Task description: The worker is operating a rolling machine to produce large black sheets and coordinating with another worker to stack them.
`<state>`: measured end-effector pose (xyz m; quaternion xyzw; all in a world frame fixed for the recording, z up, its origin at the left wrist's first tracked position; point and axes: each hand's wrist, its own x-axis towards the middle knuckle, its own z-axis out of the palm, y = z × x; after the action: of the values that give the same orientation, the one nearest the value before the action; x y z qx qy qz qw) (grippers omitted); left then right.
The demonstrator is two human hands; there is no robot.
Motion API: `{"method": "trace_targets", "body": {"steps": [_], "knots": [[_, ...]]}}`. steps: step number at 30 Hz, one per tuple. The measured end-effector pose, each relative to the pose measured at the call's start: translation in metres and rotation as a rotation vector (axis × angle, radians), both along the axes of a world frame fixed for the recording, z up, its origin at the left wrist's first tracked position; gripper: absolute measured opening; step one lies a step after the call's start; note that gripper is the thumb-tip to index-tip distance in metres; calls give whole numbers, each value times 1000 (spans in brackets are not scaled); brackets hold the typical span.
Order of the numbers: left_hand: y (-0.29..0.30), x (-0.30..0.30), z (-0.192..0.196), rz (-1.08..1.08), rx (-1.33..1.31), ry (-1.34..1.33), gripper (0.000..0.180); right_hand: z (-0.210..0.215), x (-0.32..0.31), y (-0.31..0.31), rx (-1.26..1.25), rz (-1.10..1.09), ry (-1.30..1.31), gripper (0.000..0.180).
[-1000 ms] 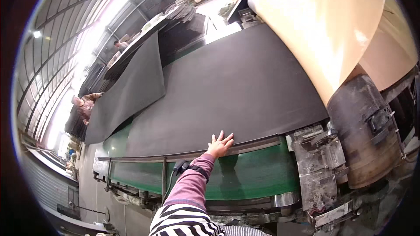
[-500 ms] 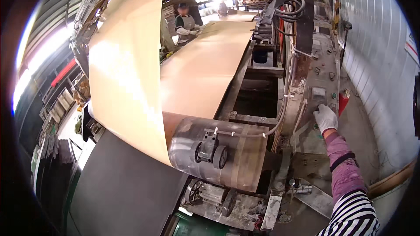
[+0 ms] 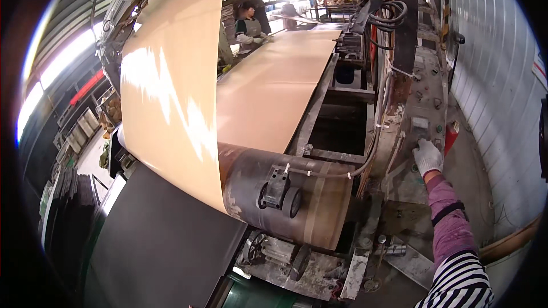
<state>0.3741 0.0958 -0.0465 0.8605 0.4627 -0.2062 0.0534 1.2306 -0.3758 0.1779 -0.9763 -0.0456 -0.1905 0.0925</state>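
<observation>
My right hand (image 3: 427, 158), in a white knitted glove, rests on a grey control panel (image 3: 423, 100) with several knobs and buttons. Its fingers are curled down at the panel, just below a small square plate (image 3: 420, 125); what lies under the fingertips is hidden. My left hand is out of the picture. To the left of the panel, a wide tan sheet (image 3: 171, 63) hangs in a tall curve and meets a large worn roller (image 3: 328, 205). Another stretch of tan sheet (image 3: 274, 85) lies flat behind the roller.
A dark belt (image 3: 160, 245) slopes down in front of the roller. Small wheeled brackets (image 3: 279, 191) sit against the roller. Coiled cables (image 3: 389, 16) hang from a post. A person (image 3: 249, 28) stands beside the far sheet. A corrugated wall (image 3: 491, 63) runs along the right.
The whole view has shifted slightly, so the machine sits a little farther right. The person at the far sheet has turned their head. My right hand stays at the same part of the panel.
</observation>
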Motion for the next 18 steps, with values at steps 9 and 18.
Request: {"method": "trace_targets", "body": {"steps": [9, 18], "knots": [[-4, 2, 10, -2, 1, 64, 72, 6, -5, 3, -9, 0, 26, 26], [-3, 8, 11, 69, -59, 94, 70, -2, 0, 0, -2, 71, -33, 23]]}}
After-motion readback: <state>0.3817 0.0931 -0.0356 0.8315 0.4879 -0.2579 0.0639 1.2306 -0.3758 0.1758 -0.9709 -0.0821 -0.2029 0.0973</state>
